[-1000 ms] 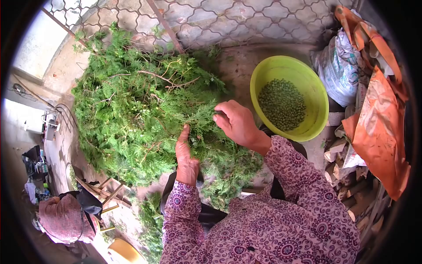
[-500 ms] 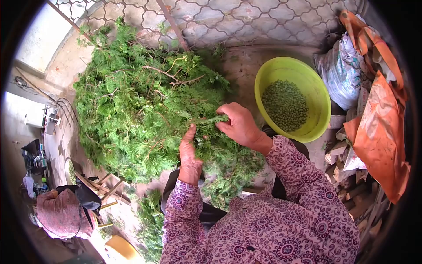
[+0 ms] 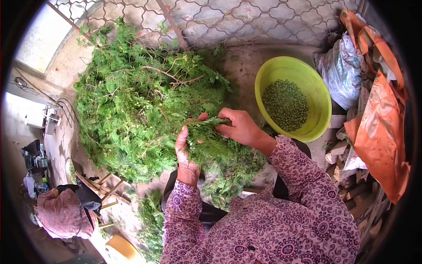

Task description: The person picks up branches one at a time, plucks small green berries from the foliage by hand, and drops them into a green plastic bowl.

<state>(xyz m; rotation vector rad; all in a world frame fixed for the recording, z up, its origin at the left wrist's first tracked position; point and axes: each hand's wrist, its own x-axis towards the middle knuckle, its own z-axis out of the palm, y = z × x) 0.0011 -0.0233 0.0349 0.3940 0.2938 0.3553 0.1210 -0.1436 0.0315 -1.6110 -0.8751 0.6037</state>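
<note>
A green conifer sprig [image 3: 203, 140] with flat, feathery foliage is stretched between my two hands. My left hand [image 3: 185, 154] is closed around its left part, with the thumb up and some fingers hidden behind the leaves. On the other end, my right hand [image 3: 241, 126] pinches the sprig between thumb and fingers. Behind and left of both hands spreads a big heap of cut conifer branches [image 3: 127, 105]. To the right of my right hand stands a yellow-green basin [image 3: 320, 94], its bottom covered with many small round green cones or berries [image 3: 285, 105].
A wire mesh fence [image 3: 246, 22] runs along the back. At the right are a white woven sack [image 3: 340, 70], an orange bag [image 3: 380, 141] and split firewood [image 3: 351, 193]. A cloth-covered bundle [image 3: 63, 213] and a yellow bowl [image 3: 122, 248] lie at lower left.
The sprig has come up off the heap and now spans both hands. My left hand's fingers have closed on it; my right hand has shifted slightly right and down.
</note>
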